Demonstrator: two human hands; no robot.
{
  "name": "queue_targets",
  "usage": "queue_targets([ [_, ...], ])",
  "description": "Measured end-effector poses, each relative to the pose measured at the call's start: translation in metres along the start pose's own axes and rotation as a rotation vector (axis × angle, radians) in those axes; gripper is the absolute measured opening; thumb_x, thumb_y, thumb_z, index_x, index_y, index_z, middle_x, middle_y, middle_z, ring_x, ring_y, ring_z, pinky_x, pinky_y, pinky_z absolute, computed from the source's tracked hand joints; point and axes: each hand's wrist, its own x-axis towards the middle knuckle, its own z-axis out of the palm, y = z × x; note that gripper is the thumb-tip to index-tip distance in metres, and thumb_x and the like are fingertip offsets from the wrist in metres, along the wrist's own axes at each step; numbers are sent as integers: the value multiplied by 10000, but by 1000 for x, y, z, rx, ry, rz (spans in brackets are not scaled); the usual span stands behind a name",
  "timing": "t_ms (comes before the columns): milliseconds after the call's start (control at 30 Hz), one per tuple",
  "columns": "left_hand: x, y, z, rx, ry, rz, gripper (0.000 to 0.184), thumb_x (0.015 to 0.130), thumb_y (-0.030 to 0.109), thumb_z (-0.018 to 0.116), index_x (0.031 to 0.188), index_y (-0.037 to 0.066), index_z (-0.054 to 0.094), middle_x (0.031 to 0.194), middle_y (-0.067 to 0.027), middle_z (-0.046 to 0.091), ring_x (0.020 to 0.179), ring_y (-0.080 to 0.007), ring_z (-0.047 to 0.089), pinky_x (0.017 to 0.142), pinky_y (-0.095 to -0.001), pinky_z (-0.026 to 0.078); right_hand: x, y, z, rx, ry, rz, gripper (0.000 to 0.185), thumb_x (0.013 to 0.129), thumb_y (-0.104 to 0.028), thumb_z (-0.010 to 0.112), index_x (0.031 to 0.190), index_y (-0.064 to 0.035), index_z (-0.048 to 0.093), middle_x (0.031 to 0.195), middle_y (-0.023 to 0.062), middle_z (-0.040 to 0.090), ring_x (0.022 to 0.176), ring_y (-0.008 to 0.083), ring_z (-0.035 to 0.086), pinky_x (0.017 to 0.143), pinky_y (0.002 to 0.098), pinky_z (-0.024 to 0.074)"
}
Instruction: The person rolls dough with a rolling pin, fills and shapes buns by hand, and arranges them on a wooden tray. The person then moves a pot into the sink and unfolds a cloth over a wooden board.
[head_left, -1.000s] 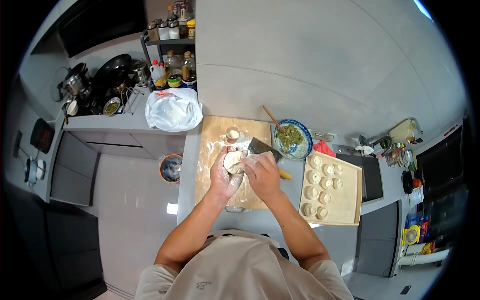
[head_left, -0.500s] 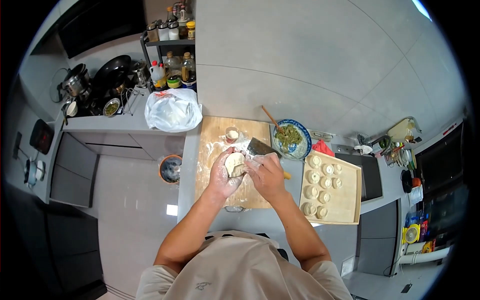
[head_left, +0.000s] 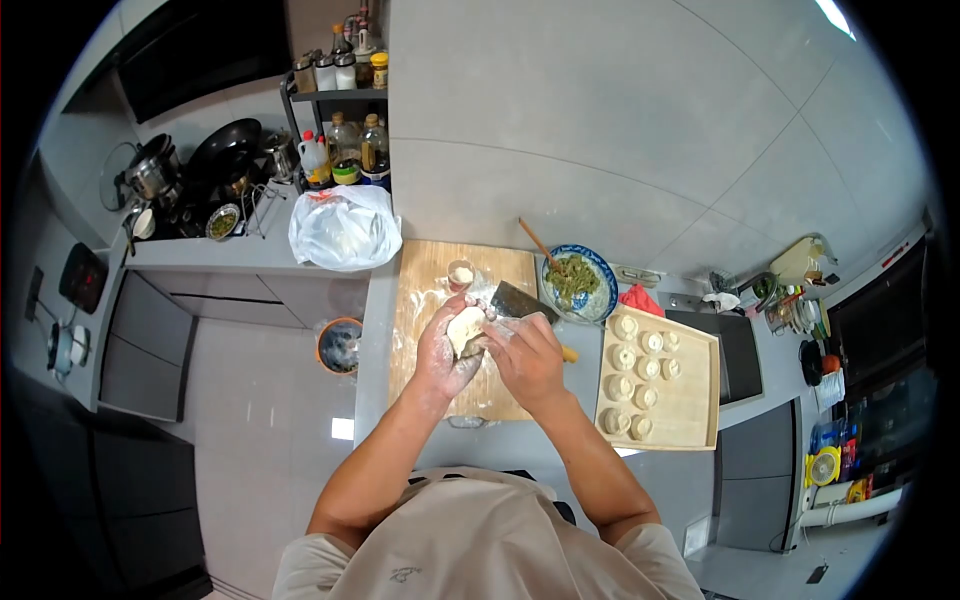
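Pinching: by the look of it, gathering the rim of the dough wrapper [head_left: 465, 327] closed, up off the wooden board [head_left: 412, 370], over its middle.
Left hand [head_left: 438, 348]: cupped in a half-closed grip around the wrapper's left side and underneath, bearing the weight.
Right hand [head_left: 530, 360]: drawn into a narrow grip, thumb and fingertips together on the wrapper's right rim.
Filling inside wrapper: cannot tell, with folds and fingers in the way.
Next move: seems to call for a steady left cradle, a slight turn, and more small pinches along whatever rim stands open.
Cleaver [head_left: 522, 303]: lying across the board's right edge, near the far right corner.
Patterned bowl [head_left: 603, 292]: on the table just past that corner, holding green filling [head_left: 573, 284].
Wooden tray [head_left: 695, 425]: beyond the board's right edge, with round dough parcels [head_left: 648, 369] grouped toward the tray's left edge.
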Motion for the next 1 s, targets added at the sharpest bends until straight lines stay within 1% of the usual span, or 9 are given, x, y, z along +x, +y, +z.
queue_targets([
  [133, -4, -6, 5, -33, 52, -1, 91, 1031, 130, 589, 1087, 92, 650, 1006, -82, 727, 901, -223, 708, 800, -330, 585, -9, 8, 11, -22, 7, -36, 296, 777, -9, 804, 1068, -46, 770, 944, 102, 673, 833, 297, 613, 733, 391, 534],
  [267, -2, -6, -2, -16, 97, -19, 99, 1036, 147, 579, 1075, 95, 653, 1001, -76, 717, 902, -217, 702, 805, -339, 582, -15, 13, 18, -62, -62, -23, 318, 767, -12, 806, 1080, -47, 756, 932, 102, 660, 854, 303, 601, 756, 403, 526],
  [367, -1, -3, -13, -82, 88, -41, 119, 1031, 168, 570, 1060, 93, 657, 990, -92, 707, 917, -237, 693, 813, -366, 577, -13, 4, 9, -11, -33, 46, 332, 757, -26, 819, 1081, -57, 756, 928, 95, 657, 856, 301, 600, 756, 405, 521],
  [433, -5, -1, -10, -126, -77, -60, 150, 1023, 192, 558, 1061, 91, 662, 1011, -125, 712, 941, -270, 688, 817, -393, 574, -13, 2, 6, 17, -5, 104, 338, 752, -34, 827, 1082, -63, 758, 928, 91, 656, 853, 299, 602, 752, 403, 520],
  [667, -7, -4, -8, -131, -16, -60, 166, 1020, 199, 545, 1065, 92, 663, 1046, -143, 720, 965, -293, 683, 838, -403, 571, -17, 7, 15, -45, 8, 27, 288, 774, -49, 812, 1055, -76, 755, 940, 78, 660, 848, 293, 606, 737, 380, 515],
  [733, -6, -6, -10, -153, 76, -34, 165, 1021, 202, 546, 1064, 96, 664, 1037, -135, 720, 965, -292, 684, 841, -406, 569, -18, 8, 19, -77, -17, 1, 261, 786, -52, 800, 1041, -78, 753, 939, 76, 660, 850, 294, 605, 737, 382, 516],
  [833, -5, -4, -12, -189, 7, -54, 168, 1027, 214, 545, 1065, 101, 664, 1029, -128, 719, 963, -288, 684, 838, -417, 568, -17, 8, 19, -149, -75, 15, 224, 801, -59, 781, 1021, -78, 747, 937, 77, 657, 855, 296, 603, 736, 386, 516],
  [933, -6, 2, -10, -212, -34, -93, 171, 1032, 220, 542, 1056, 100, 661, 1012, -138, 708, 954, -291, 679, 835, -425, 567, -15, 5, 16, -23, -21, 44, 228, 795, -61, 787, 1018, -76, 748, 939, 85, 654, 863, 299, 601, 733, 389, 515],
  [1000, -8, 4, -8, -191, -37, -83, 173, 1035, 224, 539, 1047, 98, 658, 1005, -144, 701, 948, -294, 675, 835, -429, 566, -18, 2, 9, -12, -7, 137, 269, 785, -8, 791, 1042, -75, 748, 984, 92, 676, 877, 317, 604, 758, 403, 522],
])
